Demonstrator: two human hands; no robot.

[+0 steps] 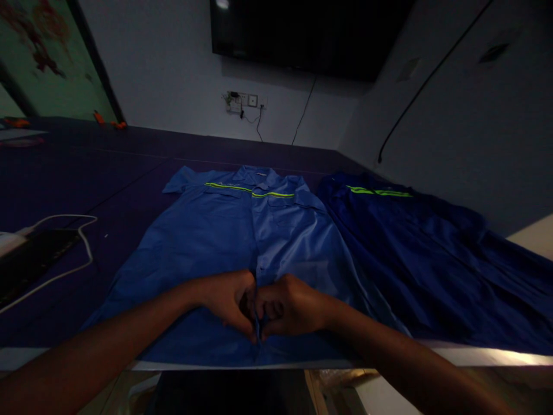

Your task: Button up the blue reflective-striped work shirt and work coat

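A blue short-sleeved work shirt (pixel 199 236) lies spread front side up, its collar away from me and a yellow-green stripe across the chest. Near its lower hem, my left hand (pixel 233 302) pinches one edge of the front opening. Close against it, my right hand (pixel 287 305) is closed on the other edge, with the fingers curled. The fabric rises slightly between the two hands. Whether a button sits between the fingertips is hidden. Farther up, the front placket appears closed.
A darker blue garment (pixel 415 253) with yellow-green stripes lies to the right. On the left are a black flat object (pixel 41 259) and a white cable (pixel 88 248). The pale table edge (pixel 181 366) runs nearest me. A wall screen (pixel 302 34) hangs above sockets (pixel 248 100).
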